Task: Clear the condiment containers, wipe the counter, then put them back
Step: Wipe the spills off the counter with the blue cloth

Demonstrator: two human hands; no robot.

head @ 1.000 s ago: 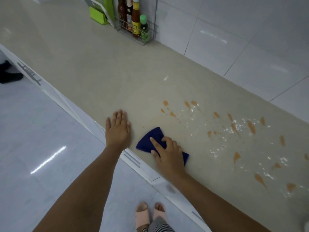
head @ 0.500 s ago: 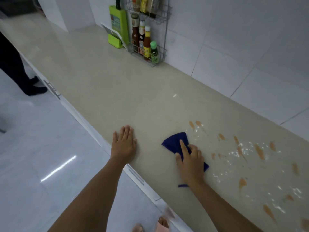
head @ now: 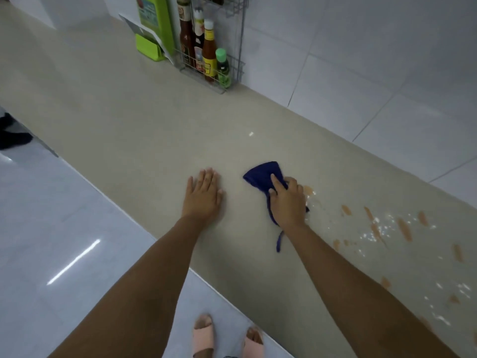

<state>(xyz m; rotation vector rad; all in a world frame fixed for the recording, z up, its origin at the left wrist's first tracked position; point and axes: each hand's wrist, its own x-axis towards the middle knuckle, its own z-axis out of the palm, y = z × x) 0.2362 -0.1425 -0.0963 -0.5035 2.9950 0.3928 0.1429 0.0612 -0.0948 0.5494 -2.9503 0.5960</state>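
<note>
My right hand (head: 287, 202) presses a dark blue cloth (head: 260, 175) flat on the beige counter (head: 144, 130), at the left end of a trail of orange sauce smears (head: 404, 228) and white specks. A loose strap of the cloth trails back under my wrist. My left hand (head: 204, 195) lies palm down on the counter, fingers spread, a little left of the cloth and holding nothing. Several sauce bottles (head: 209, 51) stand in a wire rack (head: 232, 65) against the tiled wall at the back.
A green knife block (head: 153, 27) stands left of the rack. The counter's front edge runs diagonally, with a shiny white floor (head: 51, 228) below and my feet in pink sandals (head: 204, 334). Another person's dark shoe (head: 13, 138) shows at the far left.
My right hand has slid the cloth away from the front edge, onto the leftmost smears, several of which are gone. My left hand stayed flat. The camera view shifted.
</note>
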